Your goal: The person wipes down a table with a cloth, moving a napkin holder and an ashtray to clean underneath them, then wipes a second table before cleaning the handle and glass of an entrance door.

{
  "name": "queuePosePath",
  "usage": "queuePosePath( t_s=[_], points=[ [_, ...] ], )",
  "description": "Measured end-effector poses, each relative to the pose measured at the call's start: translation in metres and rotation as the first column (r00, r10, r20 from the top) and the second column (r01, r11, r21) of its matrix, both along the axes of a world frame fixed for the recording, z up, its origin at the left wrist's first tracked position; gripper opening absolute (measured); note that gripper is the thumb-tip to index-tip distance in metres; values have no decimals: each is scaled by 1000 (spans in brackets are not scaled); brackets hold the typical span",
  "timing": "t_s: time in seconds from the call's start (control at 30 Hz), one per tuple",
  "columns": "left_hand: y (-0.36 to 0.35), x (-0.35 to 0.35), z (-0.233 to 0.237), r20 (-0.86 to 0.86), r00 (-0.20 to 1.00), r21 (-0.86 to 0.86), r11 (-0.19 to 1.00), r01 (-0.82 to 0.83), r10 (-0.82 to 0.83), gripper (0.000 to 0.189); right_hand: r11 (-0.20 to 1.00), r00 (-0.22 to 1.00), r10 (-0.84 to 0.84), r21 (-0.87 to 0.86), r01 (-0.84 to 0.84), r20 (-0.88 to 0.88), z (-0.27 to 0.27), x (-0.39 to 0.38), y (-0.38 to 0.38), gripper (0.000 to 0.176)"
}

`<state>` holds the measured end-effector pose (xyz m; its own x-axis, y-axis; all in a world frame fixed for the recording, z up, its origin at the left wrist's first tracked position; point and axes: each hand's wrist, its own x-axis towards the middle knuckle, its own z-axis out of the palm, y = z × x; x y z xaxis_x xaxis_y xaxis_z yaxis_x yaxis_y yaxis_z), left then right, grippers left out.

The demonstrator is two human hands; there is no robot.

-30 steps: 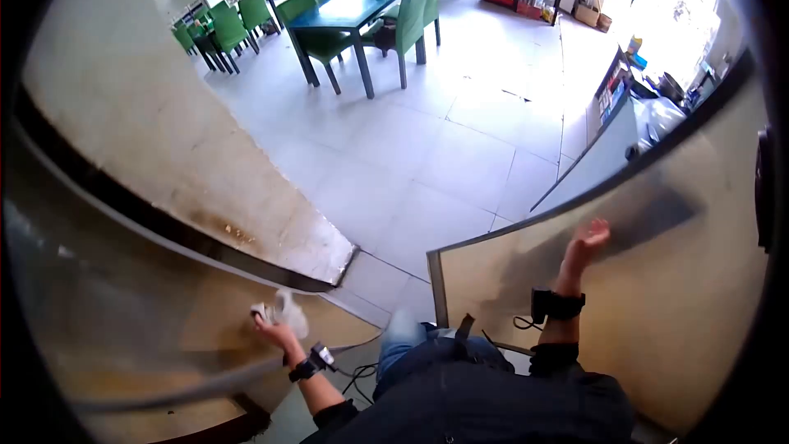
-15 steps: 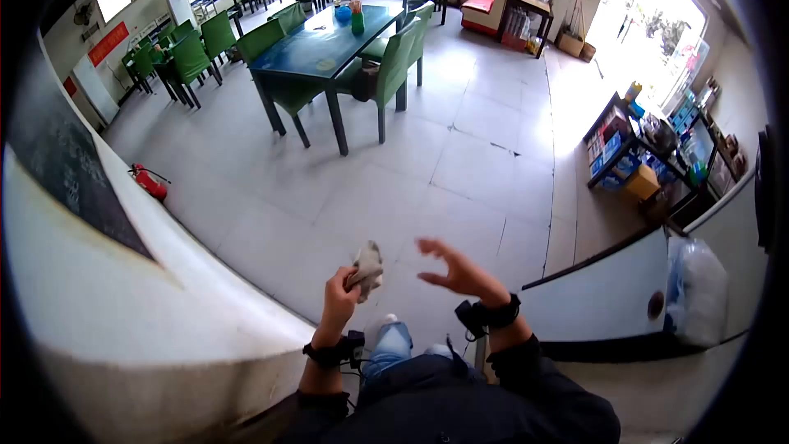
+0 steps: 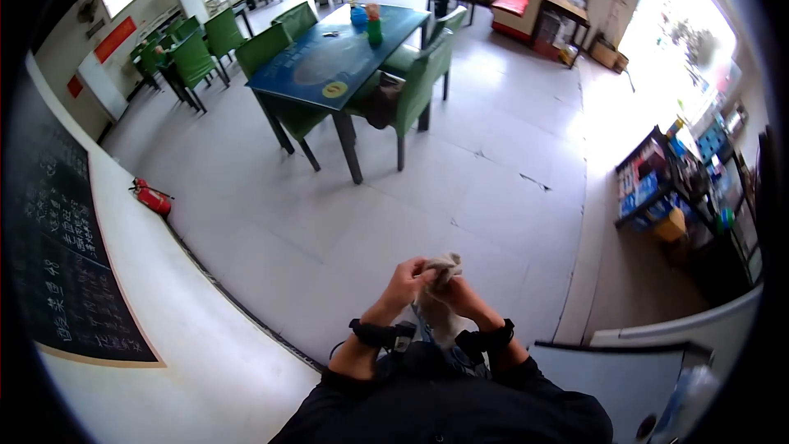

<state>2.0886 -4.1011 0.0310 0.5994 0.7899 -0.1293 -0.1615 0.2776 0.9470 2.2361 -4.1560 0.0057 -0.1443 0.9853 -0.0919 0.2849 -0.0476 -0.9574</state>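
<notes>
Gently held the cloth point(image 3: 445, 266) up in a snug pinch

Gripped one side of it with the left hand point(image 3: 403, 286), curled in tight. Closed the right hand point(image 3: 467, 298) on the other side too, though partly out of sight. Had the grey-brown cloth all bunched up at the top, between both hands, with a loose bit hanging below. Held it in front of the black top point(image 3: 436, 399), above the pale floor point(image 3: 493, 226), well apart from the green chairs point(image 3: 421, 86) and the blue worktop point(image 3: 279, 80). Probably needed a firm squeeze from both sides, so as not to drop it. Most likely went best with both hands close together. Seemed wise, too, to hold the loose bit clear of the wrist straps point(image 3: 372, 333).
</notes>
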Motion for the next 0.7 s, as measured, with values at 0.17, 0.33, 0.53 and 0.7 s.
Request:
queuePosePath(
  t_s=[0.17, 0.33, 0.53, 0.7],
  points=[
    [86, -55, 21, 28, 899, -64, 899, -434, 436, 17, 952, 958, 287, -112, -286, -4, 30, -6, 133, 26],
    [123, -137, 14, 116, 605, -121, 616, -779, 788, 14, 884, 893, 305, -249, -395, -332, 26, -48, 236, 26],
    [182, -224, -39, 8, 479, -253, 465, -848, 878, 13, 857, 851, 333, -246, -452, -405, -1, -125, 326, 22],
    [291, -287, -49, -92, 600, -216, 572, -791, 795, 16, 892, 893, 72, -372, -257, -444, -26, -191, 412, 20]
  ],
)
